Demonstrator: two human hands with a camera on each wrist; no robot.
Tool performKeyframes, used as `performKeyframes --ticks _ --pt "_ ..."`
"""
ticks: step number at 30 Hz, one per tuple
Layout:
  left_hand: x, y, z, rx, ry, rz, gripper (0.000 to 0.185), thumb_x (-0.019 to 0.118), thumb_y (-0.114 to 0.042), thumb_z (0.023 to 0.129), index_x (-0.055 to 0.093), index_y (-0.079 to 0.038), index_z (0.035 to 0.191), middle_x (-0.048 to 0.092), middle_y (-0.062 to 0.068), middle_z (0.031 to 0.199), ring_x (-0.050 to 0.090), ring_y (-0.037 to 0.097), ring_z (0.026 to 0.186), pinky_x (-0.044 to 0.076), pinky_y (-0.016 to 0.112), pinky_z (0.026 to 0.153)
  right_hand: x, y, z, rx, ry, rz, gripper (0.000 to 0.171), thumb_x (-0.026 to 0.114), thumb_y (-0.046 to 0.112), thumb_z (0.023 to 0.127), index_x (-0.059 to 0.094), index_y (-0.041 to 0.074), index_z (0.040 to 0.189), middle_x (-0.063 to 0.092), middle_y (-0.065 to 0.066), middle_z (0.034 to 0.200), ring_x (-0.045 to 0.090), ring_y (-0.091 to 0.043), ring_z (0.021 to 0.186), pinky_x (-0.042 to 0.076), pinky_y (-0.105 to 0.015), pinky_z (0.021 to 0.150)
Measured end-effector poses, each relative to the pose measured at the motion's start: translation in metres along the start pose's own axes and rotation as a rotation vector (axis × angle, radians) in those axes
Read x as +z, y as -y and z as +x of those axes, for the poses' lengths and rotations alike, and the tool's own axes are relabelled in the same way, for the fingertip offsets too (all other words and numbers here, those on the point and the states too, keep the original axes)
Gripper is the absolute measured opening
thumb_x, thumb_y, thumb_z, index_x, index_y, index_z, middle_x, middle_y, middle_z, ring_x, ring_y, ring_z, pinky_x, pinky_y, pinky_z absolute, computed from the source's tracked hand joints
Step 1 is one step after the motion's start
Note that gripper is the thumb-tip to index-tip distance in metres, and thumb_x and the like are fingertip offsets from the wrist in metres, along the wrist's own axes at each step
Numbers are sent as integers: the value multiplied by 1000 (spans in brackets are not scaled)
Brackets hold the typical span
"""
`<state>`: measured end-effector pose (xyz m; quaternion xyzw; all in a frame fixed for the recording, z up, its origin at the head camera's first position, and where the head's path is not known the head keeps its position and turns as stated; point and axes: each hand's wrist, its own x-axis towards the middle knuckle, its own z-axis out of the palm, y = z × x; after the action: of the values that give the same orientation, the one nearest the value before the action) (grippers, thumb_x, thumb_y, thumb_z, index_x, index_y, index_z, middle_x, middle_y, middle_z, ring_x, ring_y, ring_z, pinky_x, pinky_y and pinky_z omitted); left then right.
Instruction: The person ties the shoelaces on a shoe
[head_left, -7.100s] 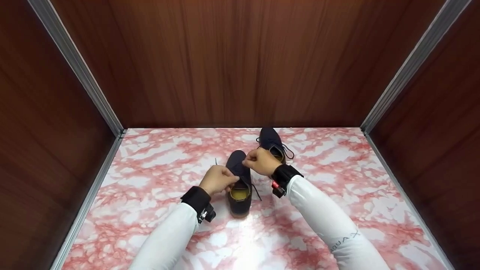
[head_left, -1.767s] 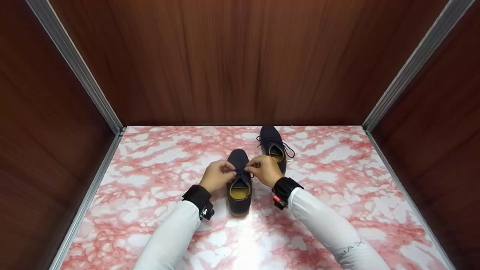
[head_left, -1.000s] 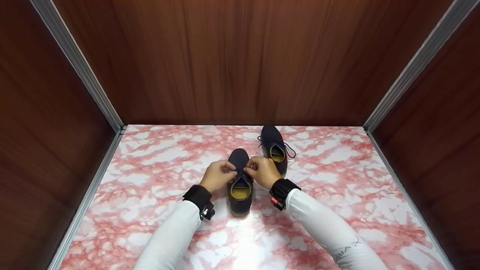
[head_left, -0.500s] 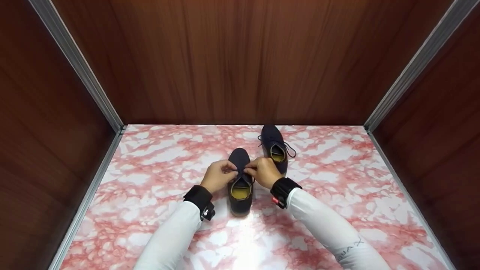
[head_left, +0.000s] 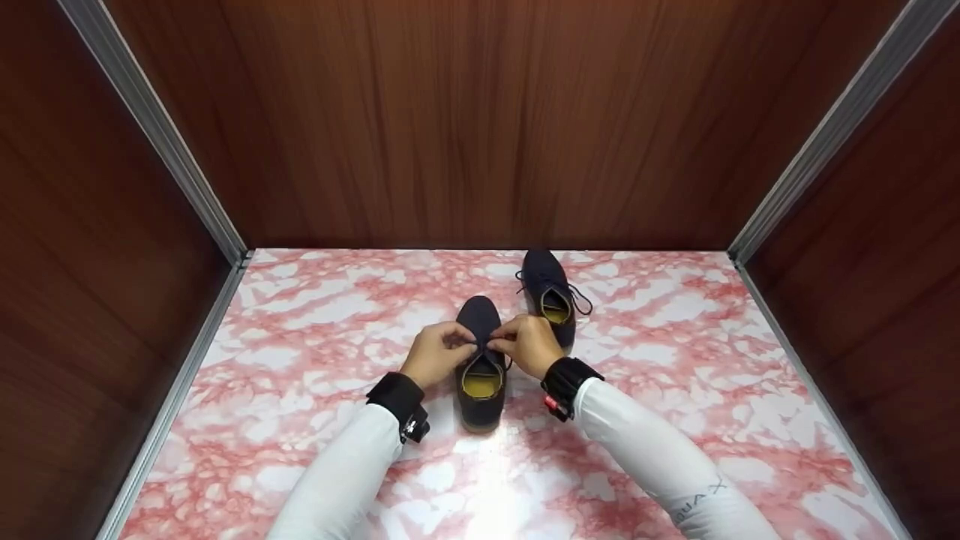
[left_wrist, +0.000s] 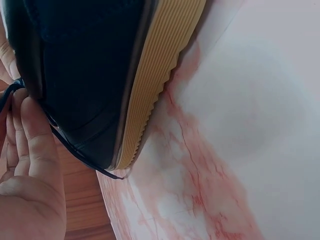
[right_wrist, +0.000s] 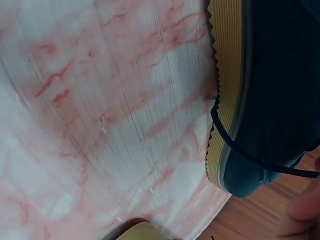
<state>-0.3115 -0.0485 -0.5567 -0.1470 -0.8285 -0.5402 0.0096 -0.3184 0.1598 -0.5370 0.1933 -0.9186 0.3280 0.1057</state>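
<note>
A dark navy lace-up shoe (head_left: 478, 311) with a yellow insole stands in the middle, toe pointing away. My left hand (head_left: 435, 352) is over the left of its lacing, thumb and index finger pinching the shoelace. From the other side my right hand (head_left: 531, 346) pinches the lace too, fingertips close to the left ones. The left wrist view shows fingers at a dark lace (left_wrist: 75, 151) along the shoe's ribbed tan sole (left_wrist: 152, 65). In the right wrist view a lace (right_wrist: 257, 160) runs from the sole to fingers at the edge. The knot area is mostly hidden by my fingers.
A matching second shoe (head_left: 541, 274) stands behind to the right, laces spread at its sides, its heel beside my right hand. The red-and-white marbled surface (head_left: 322, 420) is bounded by dark wood panels (head_left: 465, 135) at the back and both sides.
Seven seconds ago my left hand was by the shoe opening and my right hand farther forward. Both have since come together over the lacing; in the last second they have barely moved.
</note>
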Motion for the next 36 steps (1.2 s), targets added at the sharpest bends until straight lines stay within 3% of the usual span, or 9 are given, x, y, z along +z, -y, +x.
performKeyframes --ticks 7,14,22,30,36 --pt "-1 -2 -2 4 7 -24 6 77 -4 89 77 -5 95 78 12 94 66 7 81 53 19 76 1 0 -3 -63 37 -30 16 82 13 90 84 7 104 73 -11 85 68 -25 84 57 -38 79" --pt "-1 -4 -4 4 6 -42 6 77 -4 89 77 -4 95 78 12 93 65 6 79 52 18 73 -2 1 -5 -35 91 -17 28 66 -1 92 79 3 117 72 -14 94 66 -27 91 57 -41 85" --pt "-1 -5 -5 3 6 -50 7 78 -4 88 77 -4 95 78 13 94 66 6 80 53 18 76 -2 1 -3 66 13 142 13 80 -1 85 74 5 94 77 -8 84 71 -16 75 56 -25 70" --pt "-3 -4 -7 19 44 -37 11 78 -4 88 79 -4 100 79 13 100 72 13 86 55 18 79 -2 1 0 115 -34 168 32 90 6 78 58 8 75 66 -1 72 58 -7 67 46 -20 64" --pt "-6 -2 -9 18 101 -50 21 80 -15 90 80 -7 109 74 15 111 68 15 94 54 19 83 0 0 0 144 -24 179 36 90 7 79 54 9 74 60 3 70 53 -6 65 41 -19 61"
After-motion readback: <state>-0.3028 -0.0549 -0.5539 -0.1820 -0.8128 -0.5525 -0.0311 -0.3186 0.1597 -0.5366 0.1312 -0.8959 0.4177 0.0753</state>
